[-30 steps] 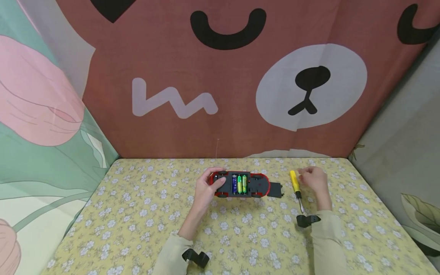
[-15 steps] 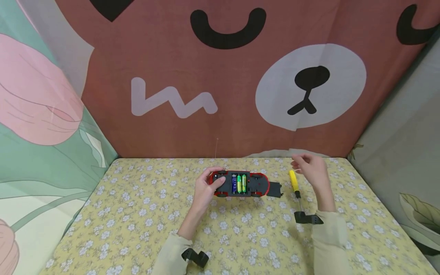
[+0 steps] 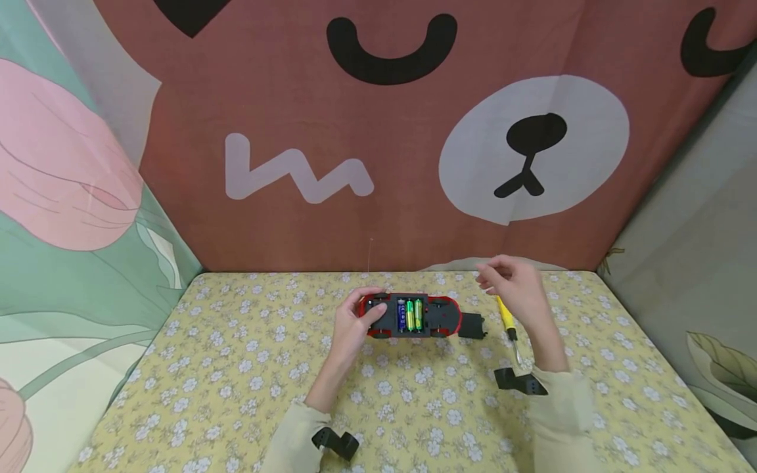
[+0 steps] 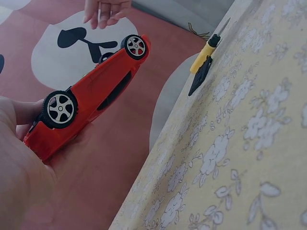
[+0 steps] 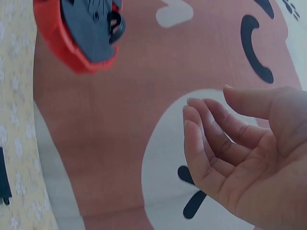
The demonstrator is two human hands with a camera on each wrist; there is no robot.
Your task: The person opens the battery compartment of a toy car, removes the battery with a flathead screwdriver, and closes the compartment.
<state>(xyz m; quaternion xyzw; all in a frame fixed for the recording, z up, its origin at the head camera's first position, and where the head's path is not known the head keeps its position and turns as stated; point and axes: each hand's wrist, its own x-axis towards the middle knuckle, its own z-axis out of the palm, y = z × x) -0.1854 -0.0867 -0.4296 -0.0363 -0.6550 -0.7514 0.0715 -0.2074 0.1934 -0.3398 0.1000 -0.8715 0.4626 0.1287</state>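
My left hand [image 3: 353,323] grips one end of a red toy car [image 4: 96,86], thumb across its dark underside. In the head view the car is upside down above the table, its battery compartment uncovered. Inside sit a blue battery [image 3: 401,315] and two green batteries [image 3: 414,315], side by side. My right hand [image 3: 516,289], fingers loosely bent and holding nothing, hovers to the right of the car. Below it lies a yellow-handled screwdriver [image 3: 506,316]. The black battery cover [image 3: 473,326] rests on the table between car and screwdriver.
A table with a yellow floral cloth [image 3: 236,374] lies under everything. Behind it hangs a brown curtain [image 3: 284,230] with a bear print. A thin antenna [image 3: 370,255] rises beyond the car's gripped end.
My right hand has lifted from beside the screwdriver and shifted left toward the car. The left hand and the car have stayed almost still.
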